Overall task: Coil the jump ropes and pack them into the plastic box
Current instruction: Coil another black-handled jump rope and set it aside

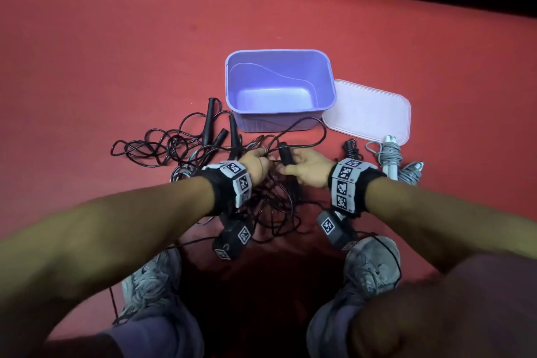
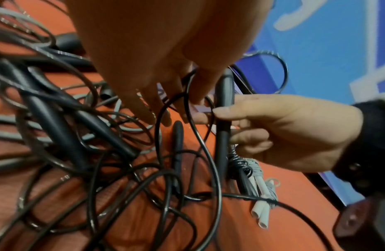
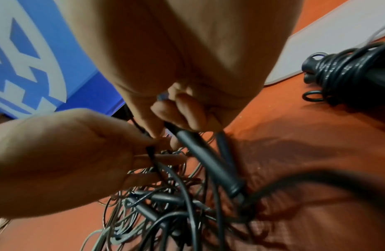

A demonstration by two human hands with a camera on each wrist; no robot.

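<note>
Head view, left to right. A tangle of loose black jump ropes (image 1: 162, 145) is spread on the red floor (image 1: 101, 67), left of centre. The left hand (image 1: 255, 166) is seen pinching a thin black cord. The right hand (image 1: 308, 167) is closed round a black rope handle (image 1: 286, 154). An open lilac plastic box (image 1: 280, 90) is seen at upper centre, its pale lid (image 1: 369, 112) flat alongside. Coiled grey-white ropes (image 1: 392, 160) lie at right.

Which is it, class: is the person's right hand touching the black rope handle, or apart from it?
Touching. The left wrist view shows the right hand with thumb and fingers pinched round the black handle; the right wrist view shows the same grip.
</note>
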